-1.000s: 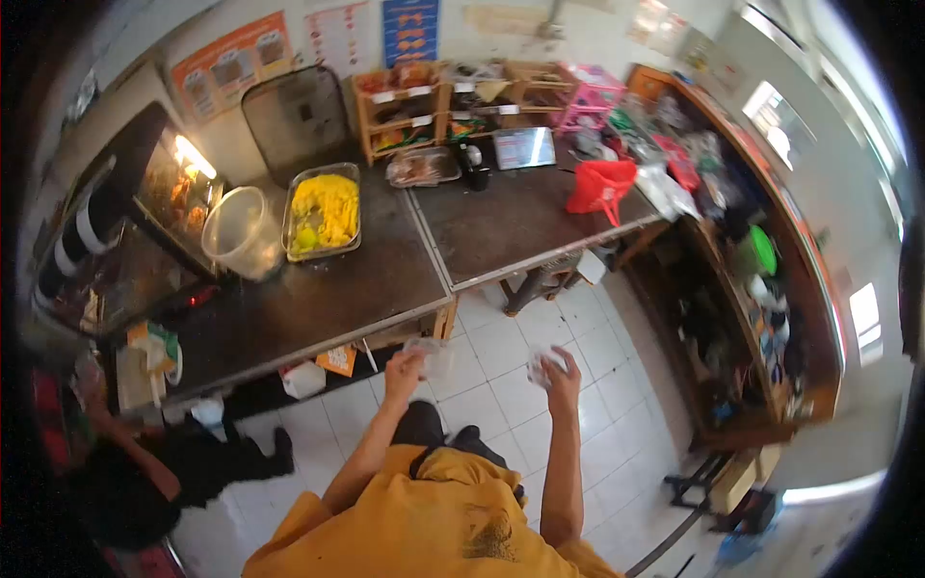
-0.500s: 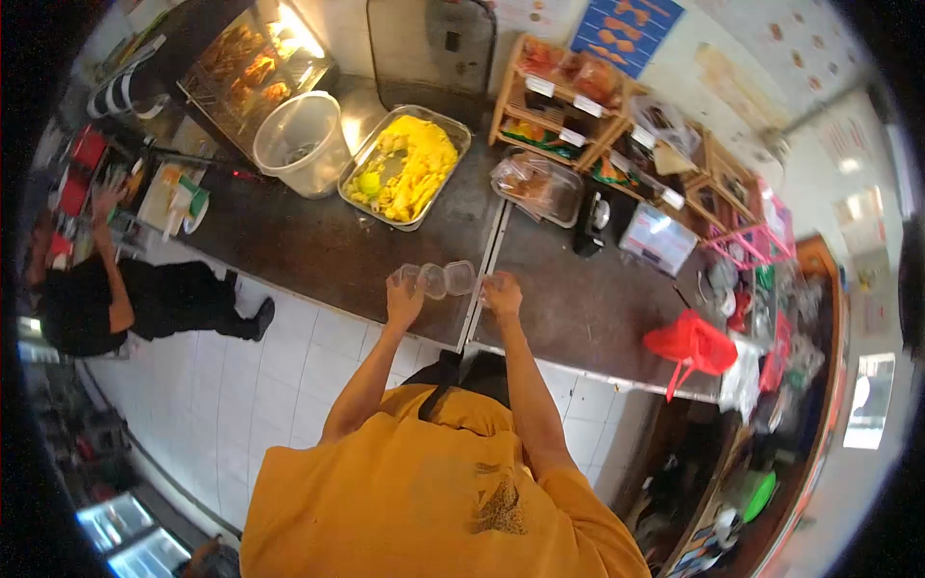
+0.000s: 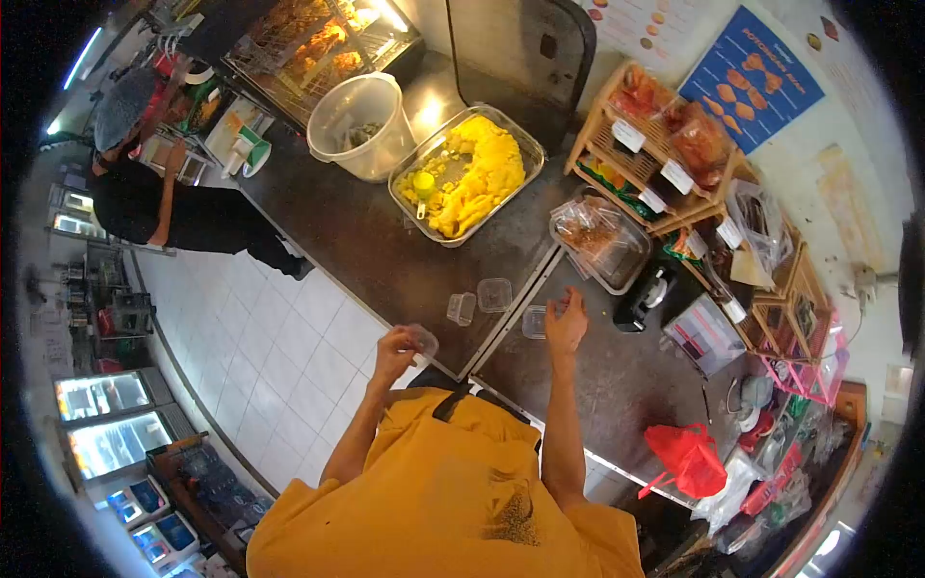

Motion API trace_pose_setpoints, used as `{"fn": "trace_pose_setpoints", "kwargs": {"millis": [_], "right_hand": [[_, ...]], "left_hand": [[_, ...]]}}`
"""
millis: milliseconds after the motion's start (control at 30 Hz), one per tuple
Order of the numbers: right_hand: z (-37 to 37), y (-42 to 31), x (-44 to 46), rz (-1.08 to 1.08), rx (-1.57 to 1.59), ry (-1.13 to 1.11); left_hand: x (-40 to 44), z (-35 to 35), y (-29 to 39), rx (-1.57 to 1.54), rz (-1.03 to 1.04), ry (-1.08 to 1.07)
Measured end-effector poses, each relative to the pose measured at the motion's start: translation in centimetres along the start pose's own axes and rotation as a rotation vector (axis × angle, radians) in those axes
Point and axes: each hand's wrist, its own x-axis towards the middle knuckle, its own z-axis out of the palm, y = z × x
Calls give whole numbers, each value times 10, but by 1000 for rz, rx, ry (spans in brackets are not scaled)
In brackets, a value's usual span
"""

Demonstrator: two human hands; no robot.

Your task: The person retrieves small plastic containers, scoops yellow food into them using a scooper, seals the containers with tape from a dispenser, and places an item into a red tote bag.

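My left hand [image 3: 393, 354] is closed on a small clear plastic container [image 3: 422, 339] near the counter's front edge. Two more clear containers lie on the dark counter: one tilted on its side [image 3: 461, 308], another beside it [image 3: 495, 295]. My right hand [image 3: 567, 323] has its fingers apart and is at the right edge of a further clear container [image 3: 535, 322], close to the metal seam. Beyond them sits a metal tray [image 3: 457, 239] of yellow food with a light green scoop [image 3: 423, 183] in it.
A clear bucket [image 3: 358, 130] stands left of the tray, by a lit display case [image 3: 313, 48]. Rightward are a plastic tray [image 3: 602, 241], a black device [image 3: 646, 299], wooden racks [image 3: 626, 144] and a red bag [image 3: 686, 460]. Another person [image 3: 183, 202] stands at the far left.
The view has turned and come nearer to the counter. Clear containers that were at my hands now lie on the counter, and my hands are farther apart than half a second ago.
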Motion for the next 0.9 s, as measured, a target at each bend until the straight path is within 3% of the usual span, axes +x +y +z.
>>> {"fn": "trace_pose_setpoints", "kwargs": {"millis": [100,133,200,233,267,333,467,533,667,733,833,900], "right_hand": [[4,-63,13,75,232,-251],[15,-93,22,70,273,-324],[60,-145,37,-56,358,-343],[86,-172,48,-121,267,-390],[115,-198,59,-175,175,-439],[187,-241,74,-170,54,-345],[282,-261,91,-65,-263,-195],[288,-268,95,48,-288,-251],[286,-264,105,-2,-363,-308],[286,-262,105,-60,-361,-184],[284,-241,109,-135,-421,-192],[258,-234,110,-60,-405,-324]], "left_hand": [[12,-10,-31,-113,-116,18],[25,-20,-41,-88,-24,-51],[48,-26,-5,-89,-12,26],[53,-38,11,-84,-21,57],[64,-57,11,8,203,-18],[72,-84,29,-9,15,-32],[103,-156,-5,-209,-209,-149],[121,-190,5,-207,-197,-196],[167,-232,-16,-77,-49,-225],[186,-240,-22,115,-90,-223],[203,-229,-21,-241,6,-153],[206,-237,7,-181,-28,-192]]}}
